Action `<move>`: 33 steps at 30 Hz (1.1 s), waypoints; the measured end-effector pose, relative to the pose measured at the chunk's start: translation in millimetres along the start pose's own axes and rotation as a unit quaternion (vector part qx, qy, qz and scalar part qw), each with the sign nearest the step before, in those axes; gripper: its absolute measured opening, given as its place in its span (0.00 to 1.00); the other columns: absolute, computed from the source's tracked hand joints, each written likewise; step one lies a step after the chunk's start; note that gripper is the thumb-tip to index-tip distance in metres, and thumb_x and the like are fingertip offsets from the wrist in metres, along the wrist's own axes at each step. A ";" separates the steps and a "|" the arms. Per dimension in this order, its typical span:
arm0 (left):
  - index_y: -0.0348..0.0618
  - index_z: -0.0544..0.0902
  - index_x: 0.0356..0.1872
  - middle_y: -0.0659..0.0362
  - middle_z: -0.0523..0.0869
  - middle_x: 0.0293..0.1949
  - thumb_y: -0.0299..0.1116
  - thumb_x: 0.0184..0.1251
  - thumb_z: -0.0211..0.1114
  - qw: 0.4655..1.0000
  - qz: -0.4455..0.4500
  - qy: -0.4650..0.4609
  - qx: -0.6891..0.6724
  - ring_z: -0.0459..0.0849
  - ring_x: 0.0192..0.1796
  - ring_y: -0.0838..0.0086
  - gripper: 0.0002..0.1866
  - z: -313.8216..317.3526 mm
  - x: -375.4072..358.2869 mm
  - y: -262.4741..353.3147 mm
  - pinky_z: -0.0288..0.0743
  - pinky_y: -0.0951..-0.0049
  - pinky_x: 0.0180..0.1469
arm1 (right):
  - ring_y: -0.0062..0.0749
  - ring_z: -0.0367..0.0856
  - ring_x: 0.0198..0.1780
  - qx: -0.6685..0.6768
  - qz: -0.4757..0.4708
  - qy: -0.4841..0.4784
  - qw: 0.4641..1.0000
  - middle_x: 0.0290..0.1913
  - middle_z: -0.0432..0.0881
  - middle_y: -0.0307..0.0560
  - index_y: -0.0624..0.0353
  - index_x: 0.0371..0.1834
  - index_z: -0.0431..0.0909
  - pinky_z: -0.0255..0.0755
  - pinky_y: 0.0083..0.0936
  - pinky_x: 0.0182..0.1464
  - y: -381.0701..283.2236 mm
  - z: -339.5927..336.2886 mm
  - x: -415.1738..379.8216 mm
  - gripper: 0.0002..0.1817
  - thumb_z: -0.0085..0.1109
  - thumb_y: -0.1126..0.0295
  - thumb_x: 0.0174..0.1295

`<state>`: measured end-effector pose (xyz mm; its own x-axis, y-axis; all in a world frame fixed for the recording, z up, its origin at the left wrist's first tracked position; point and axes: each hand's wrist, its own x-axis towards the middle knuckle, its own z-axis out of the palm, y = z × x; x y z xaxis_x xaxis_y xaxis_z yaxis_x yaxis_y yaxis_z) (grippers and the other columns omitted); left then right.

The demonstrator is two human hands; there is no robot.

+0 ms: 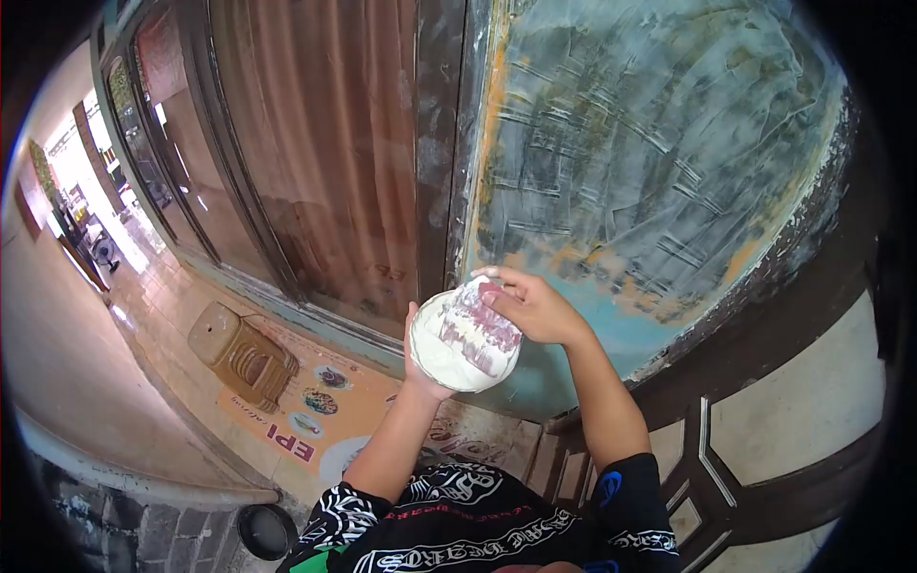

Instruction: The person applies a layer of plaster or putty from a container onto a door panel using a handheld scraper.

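My left hand [427, 382] is wrapped round the side and underside of a round bowl [468, 390]. White putty [441, 365] fills the bowl nearly to its rim. A flat, dark red putty scraper [485, 334], smeared with white paste, is pinched between the thumb and fingers of my right hand [533, 307]. The scraper's blade lies over the bowl, overlapping the putty in this view. Beyond my hands rises a wall panel [611, 143] covered in uneven grey-white smears, with orange and blue-green patches at its edges.
Left of the panel stands a dark-framed window [325, 143] with a brown curtain behind its glass. A brown plastic stool [244, 353] sits on the floor beside an orange printed banner [315, 406]. A dark panelled door [764, 449] is at right, a black round container [267, 531] at lower left.
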<state>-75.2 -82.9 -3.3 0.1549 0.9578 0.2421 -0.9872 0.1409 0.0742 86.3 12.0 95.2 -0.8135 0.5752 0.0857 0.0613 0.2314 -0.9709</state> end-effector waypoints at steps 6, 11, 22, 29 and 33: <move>0.40 0.66 0.73 0.45 0.73 0.70 0.66 0.74 0.42 0.999 -0.007 0.038 0.006 0.74 0.69 0.48 0.42 10.5 1.0 -5.0 0.66 0.44 0.71 | 0.18 0.79 0.51 0.008 -0.021 -0.051 0.998 0.52 0.84 0.40 0.62 0.69 0.70 0.74 0.20 0.54 -14.8 -26.8 13.4 0.21 0.53 0.70 0.75; 0.45 0.67 0.73 0.46 0.74 0.69 0.64 0.75 0.43 0.998 -0.050 -0.008 -0.034 0.75 0.68 0.48 0.38 0.7 2.5 -9.2 0.67 0.42 0.70 | 0.25 0.80 0.54 -0.197 -0.030 -0.142 0.970 0.55 0.85 0.45 0.58 0.70 0.72 0.74 0.25 0.58 -19.4 -23.3 25.8 0.22 0.54 0.64 0.76; 0.47 0.66 0.74 0.46 0.72 0.70 0.61 0.76 0.43 0.999 -0.031 0.005 -0.016 0.72 0.70 0.48 0.36 7.5 0.0 -14.3 0.65 0.41 0.71 | 0.24 0.81 0.50 -0.191 -0.005 -0.125 0.974 0.51 0.86 0.46 0.59 0.63 0.76 0.74 0.26 0.54 -30.4 -22.8 25.9 0.19 0.54 0.61 0.76; 0.45 0.65 0.74 0.45 0.73 0.70 0.62 0.76 0.43 0.999 -0.038 -0.005 -0.017 0.74 0.69 0.47 0.37 7.6 0.7 -10.6 0.65 0.41 0.71 | 0.20 0.78 0.43 -0.243 -0.041 -0.148 0.958 0.43 0.84 0.40 0.62 0.54 0.78 0.73 0.23 0.46 -25.0 -24.4 21.7 0.16 0.55 0.60 0.75; 0.45 0.65 0.74 0.45 0.71 0.71 0.63 0.75 0.43 0.999 -0.027 0.027 0.027 0.72 0.71 0.47 0.38 14.0 -3.0 -10.6 0.63 0.42 0.72 | 0.19 0.76 0.39 -0.233 0.043 -0.124 0.964 0.38 0.82 0.38 0.61 0.51 0.78 0.73 0.23 0.44 -50.4 -21.4 17.4 0.17 0.53 0.57 0.76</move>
<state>-64.6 -90.8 8.7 0.2041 0.9617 0.1832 -0.9739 0.1804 0.1380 81.4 27.2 150.4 -0.9038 0.4155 -0.1025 0.3403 0.5523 -0.7610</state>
